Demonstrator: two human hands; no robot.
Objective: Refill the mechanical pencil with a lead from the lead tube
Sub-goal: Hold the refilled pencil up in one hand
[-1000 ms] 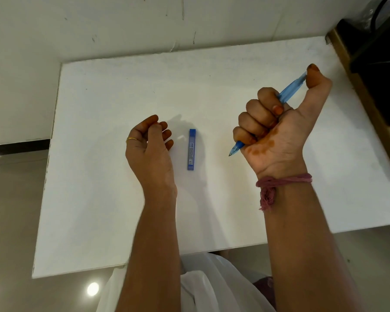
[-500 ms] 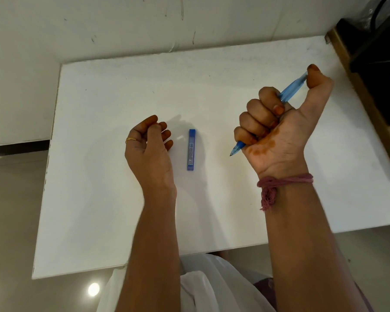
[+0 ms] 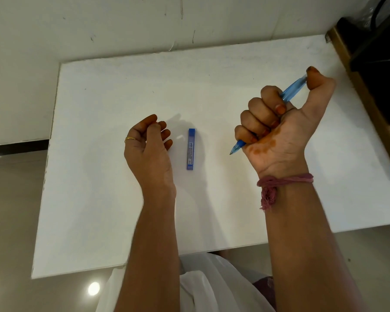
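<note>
While right hand (image 3: 277, 129) grasps translucent blue pencil (image 3: 294, 88), left hand (image 3: 148, 145) curls loosely beside rectangular lead tube (image 3: 191, 149).

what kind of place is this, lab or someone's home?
Probably a room in a home or small office, not a lab: a plain white table pushed against a scuffed white wall, a tiled floor, and a wooden unit at the right holding dark equipment. Hard to say more.

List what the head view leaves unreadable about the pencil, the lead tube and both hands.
- Mechanical pencil: mid barrel hidden inside the right hand; its top end is covered by the thumb.
- Lead tube: label print too small to read; leads inside not visible.
- Left hand: seen from the back, so its curled fingers hide whether it holds anything.
</note>
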